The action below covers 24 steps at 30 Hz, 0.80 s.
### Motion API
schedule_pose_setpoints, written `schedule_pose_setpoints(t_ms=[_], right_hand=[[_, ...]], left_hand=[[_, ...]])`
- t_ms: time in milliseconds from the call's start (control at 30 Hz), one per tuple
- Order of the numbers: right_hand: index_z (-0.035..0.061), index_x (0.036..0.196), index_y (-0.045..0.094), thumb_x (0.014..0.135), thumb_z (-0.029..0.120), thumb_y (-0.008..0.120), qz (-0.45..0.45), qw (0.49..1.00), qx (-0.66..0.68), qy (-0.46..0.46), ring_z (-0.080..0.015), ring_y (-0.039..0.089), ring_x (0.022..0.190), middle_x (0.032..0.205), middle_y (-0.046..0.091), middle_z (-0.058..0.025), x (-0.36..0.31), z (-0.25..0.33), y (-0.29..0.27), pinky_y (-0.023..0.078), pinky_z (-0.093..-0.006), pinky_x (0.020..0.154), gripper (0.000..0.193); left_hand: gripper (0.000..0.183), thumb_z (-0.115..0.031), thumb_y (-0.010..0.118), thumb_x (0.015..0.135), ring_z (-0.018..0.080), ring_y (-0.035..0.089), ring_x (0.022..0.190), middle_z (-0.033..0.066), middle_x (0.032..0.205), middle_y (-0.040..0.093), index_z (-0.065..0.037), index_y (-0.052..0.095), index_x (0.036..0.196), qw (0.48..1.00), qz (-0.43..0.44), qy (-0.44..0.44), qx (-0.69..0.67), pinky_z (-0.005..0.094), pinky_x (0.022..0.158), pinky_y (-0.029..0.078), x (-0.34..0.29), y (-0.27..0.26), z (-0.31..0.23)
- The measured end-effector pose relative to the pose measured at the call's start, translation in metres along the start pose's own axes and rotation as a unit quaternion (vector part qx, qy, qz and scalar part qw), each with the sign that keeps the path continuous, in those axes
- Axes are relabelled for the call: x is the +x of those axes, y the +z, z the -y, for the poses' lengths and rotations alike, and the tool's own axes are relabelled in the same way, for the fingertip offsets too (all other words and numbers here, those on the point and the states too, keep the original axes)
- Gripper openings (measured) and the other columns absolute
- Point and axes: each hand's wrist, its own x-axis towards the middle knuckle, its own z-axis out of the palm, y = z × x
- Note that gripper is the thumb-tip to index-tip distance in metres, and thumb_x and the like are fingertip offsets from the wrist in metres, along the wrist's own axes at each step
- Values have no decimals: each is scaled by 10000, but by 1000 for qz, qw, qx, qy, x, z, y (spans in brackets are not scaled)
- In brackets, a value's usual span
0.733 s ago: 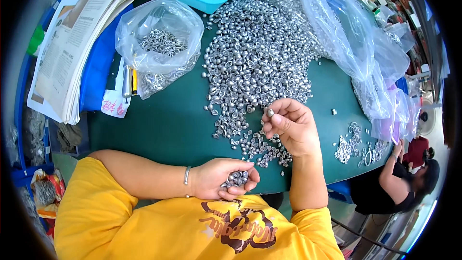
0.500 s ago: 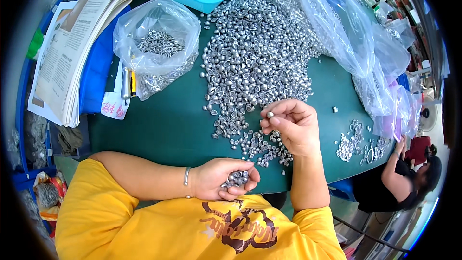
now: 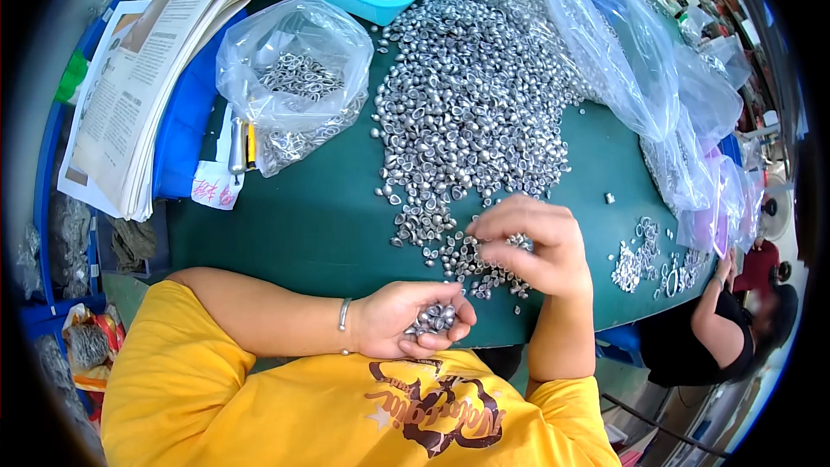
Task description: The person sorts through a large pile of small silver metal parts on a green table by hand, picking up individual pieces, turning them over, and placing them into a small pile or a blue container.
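Note:
My left hand (image 3: 389, 322) lies palm up near the table's front edge, its fingers curled round a handful of small silver metal pieces (image 3: 432, 319). Over the near end of the heap hovers my right hand (image 3: 546, 246), slightly smeared, thumb and fingers apart with nothing visible between them. Beneath it lies a smaller cluster of the pieces (image 3: 467, 258). Beyond spreads the large heap of rounded, hollow-backed metal pieces (image 3: 467, 104) on the green table (image 3: 285, 238).
At the back stands a blue basket (image 3: 385, 10) of metal pieces. A clear bag (image 3: 294, 30) of rings sits left, beside newspapers (image 3: 143, 78). Large plastic bags (image 3: 605, 43) border the right. Smaller parts (image 3: 640, 259) lie near another person (image 3: 722, 329).
My right hand has let go of the single metal piece it pinched, and its fingers have spread, lower and further right. My left hand still cups its handful. The view has shifted slightly.

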Motion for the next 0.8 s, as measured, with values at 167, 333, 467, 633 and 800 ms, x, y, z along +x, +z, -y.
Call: schedule_pose_setpoints(t_ms=[167,333,467,633,800], right_hand=[[23,793,615,706,27,646,-129,953,-273,37,-277,548,725,769,567,-86,13,-19,29,456,-354,641,93],[47,827,609,705,36,640,-97,933,-344,33,-277,535,773,772,548,-87,14,-20,33,455,-368,668,127],[17,886,617,722,-26,606,-126,953,-272,44,-248,551,734,807,561,-98,11,-18,34,441,-317,626,170],[-48,949,593,841,-17,526,-144,920,243,271,-133,612,664,774,634,-101,6,-14,25,497,-221,541,131],[-61,959,576,827,-17,544,-118,843,443,282,-182,635,661,802,639,-144,1,-21,16,540,-271,560,142]], left_hand=[[289,-231,336,955,85,384,521,66,814,484,-16,529,944,999,-22,6,39,176,396,296,2,1,2],[263,-239,382,938,87,406,533,65,789,485,-15,519,922,999,-20,12,34,180,373,287,1,0,2],[270,-246,381,938,86,402,532,65,787,483,-14,518,922,999,-19,14,38,179,373,285,2,-1,2],[274,-247,380,939,88,402,532,64,779,480,-10,516,921,999,-21,18,41,182,372,284,2,0,1],[294,-243,343,947,94,389,528,73,806,486,-13,523,923,999,-24,8,44,180,388,298,1,2,0]])
